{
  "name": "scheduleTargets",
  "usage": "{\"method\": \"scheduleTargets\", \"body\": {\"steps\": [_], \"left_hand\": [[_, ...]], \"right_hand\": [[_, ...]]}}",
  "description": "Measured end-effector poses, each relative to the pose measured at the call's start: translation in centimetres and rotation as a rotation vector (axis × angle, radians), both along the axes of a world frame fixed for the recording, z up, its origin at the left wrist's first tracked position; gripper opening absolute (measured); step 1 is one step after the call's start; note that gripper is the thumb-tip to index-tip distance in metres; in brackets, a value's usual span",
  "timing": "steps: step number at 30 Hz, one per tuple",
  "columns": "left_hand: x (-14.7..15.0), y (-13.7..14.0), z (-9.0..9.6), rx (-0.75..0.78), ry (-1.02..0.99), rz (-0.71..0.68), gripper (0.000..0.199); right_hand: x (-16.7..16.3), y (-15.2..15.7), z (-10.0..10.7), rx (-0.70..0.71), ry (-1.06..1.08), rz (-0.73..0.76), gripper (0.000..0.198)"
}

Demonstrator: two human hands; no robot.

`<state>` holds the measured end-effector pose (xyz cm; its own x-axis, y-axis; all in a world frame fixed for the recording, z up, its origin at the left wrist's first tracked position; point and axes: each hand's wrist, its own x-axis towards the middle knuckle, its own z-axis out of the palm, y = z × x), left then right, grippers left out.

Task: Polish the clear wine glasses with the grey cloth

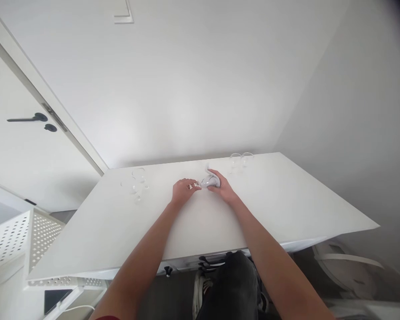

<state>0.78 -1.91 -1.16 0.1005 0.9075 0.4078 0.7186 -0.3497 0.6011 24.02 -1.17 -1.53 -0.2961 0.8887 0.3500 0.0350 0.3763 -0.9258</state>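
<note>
A clear stemmed glass (205, 182) is held sideways above the white table, its bowl toward the right. My left hand (183, 190) is closed around the stem and foot end, with the fingers pinching it. Against the bowl, my right hand (224, 188) is curved around a white cloth (214, 180), thumb and fingers on opposite sides. One end of the cloth sticks up beyond the fingers. Whether it is fabric or paper I cannot tell. Part of the bowl is covered by the cloth.
Two clear stemmed glasses (133, 189) stand on the table (280, 200) at left. Two more glasses (242, 161) stand near the back edge, right of centre. A wall rises behind. A perforated white rack (45, 235) is at lower left, a door handle (26, 119) above it.
</note>
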Motion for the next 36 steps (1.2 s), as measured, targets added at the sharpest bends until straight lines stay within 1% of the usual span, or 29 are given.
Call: {"method": "scheduleTargets", "body": {"steps": [2, 6, 8, 11, 13, 15, 19, 21, 24, 26, 28, 30, 34, 36], "left_hand": [[0.1, -0.1, 0.0, 0.006, -0.011, -0.023, 0.017], [0.1, -0.2, 0.2, 0.026, 0.012, -0.018, 0.012], [0.1, -0.3, 0.2, 0.011, 0.016, -0.013, 0.012], [0.2, -0.3, 0.2, -0.006, 0.005, -0.031, 0.014], [0.3, -0.3, 0.1, -0.001, -0.013, -0.053, 0.016], [0.3, -0.4, -0.1, 0.025, -0.008, -0.070, 0.015], [0.4, -0.5, -0.3, 0.103, 0.051, -0.056, 0.013], [0.4, -0.6, -0.2, 0.102, 0.056, -0.056, 0.013], [0.5, -0.7, 0.2, 0.047, 0.025, -0.069, 0.014], [0.5, -0.8, 0.4, 0.017, -0.017, -0.085, 0.016], [0.6, -0.8, 0.5, 0.008, -0.043, -0.103, 0.017], [0.6, -0.9, 0.4, 0.011, -0.028, -0.108, 0.016], [0.6, -0.9, 0.3, 0.018, 0.032, -0.084, 0.014], [0.6, -0.8, 0.4, -0.003, 0.039, -0.072, 0.016]], "right_hand": [[0.0, -0.3, 0.2, -0.014, 0.012, -0.027, 0.076], [-0.6, -0.9, 0.7, 0.035, -0.119, -0.077, 0.071], [-0.6, -1.0, 0.8, 0.028, -0.149, -0.071, 0.069], [-0.2, -0.7, 0.8, -0.037, -0.050, -0.046, 0.058], [0.1, -0.6, 0.7, -0.066, 0.061, -0.071, 0.053], [0.1, -0.6, 0.6, -0.057, 0.095, -0.110, 0.050], [-0.5, -0.9, 0.6, 0.017, -0.048, -0.083, 0.053], [-0.6, -1.1, 0.7, 0.018, -0.058, -0.069, 0.054], [-0.3, -1.3, 0.9, -0.054, 0.033, -0.079, 0.051], [0.0, -1.4, 0.9, -0.096, 0.135, -0.118, 0.052], [0.1, -1.4, 0.8, -0.109, 0.197, -0.164, 0.053], [0.0, -1.4, 0.6, -0.084, 0.152, -0.166, 0.052], [-0.4, -1.5, 0.4, 0.014, -0.043, -0.109, 0.054], [-0.4, -1.5, 0.5, 0.004, -0.059, -0.094, 0.053]]}}
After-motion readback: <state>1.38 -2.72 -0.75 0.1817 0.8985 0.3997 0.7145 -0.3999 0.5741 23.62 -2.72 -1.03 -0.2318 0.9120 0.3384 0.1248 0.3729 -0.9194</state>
